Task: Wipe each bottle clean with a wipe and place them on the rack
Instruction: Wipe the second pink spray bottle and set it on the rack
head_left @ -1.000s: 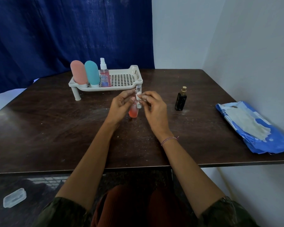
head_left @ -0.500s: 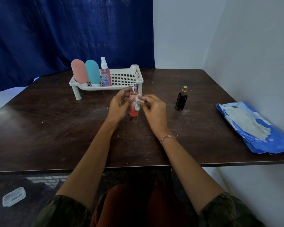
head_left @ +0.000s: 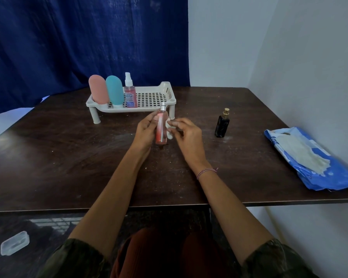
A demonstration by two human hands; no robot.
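Head view | left hand (head_left: 144,131): fingers grip upright pink spray bottle (head_left: 161,127) | right hand (head_left: 186,135): fingers pinch white wipe (head_left: 169,129) against bottle | rack (head_left: 165,91) behind, on tabletop (head_left: 68,157)

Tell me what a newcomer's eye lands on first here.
Mid-table, the left hand holds a pink spray bottle upright while the right hand holds a white wipe against it. Behind them, the white rack carries three bottles at its left end; a black bottle stands alone to the right.
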